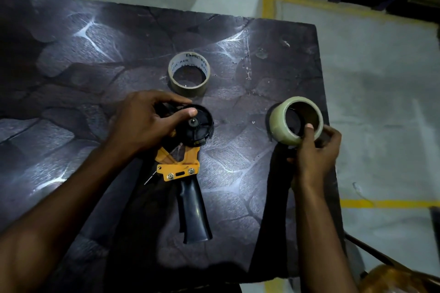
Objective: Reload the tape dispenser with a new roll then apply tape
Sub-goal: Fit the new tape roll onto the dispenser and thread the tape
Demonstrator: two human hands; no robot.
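Dispenser (184, 150): hub bare; left hand (142, 121) clamped on it.
New roll (295, 120): unmounted, gripped by right hand (314, 150).
Empty core (189, 74): set aside.
Outstanding: mounting, threading, taping.

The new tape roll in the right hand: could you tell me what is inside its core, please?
Inside the tape roll, only the right hand's thumb hooks over the near rim; the brown core is otherwise empty. The fingers behind the roll are mostly hidden.

on the table (71, 78) we see the dispenser (188, 150) between an empty core (189, 74) behind and a roll (295, 121) right.
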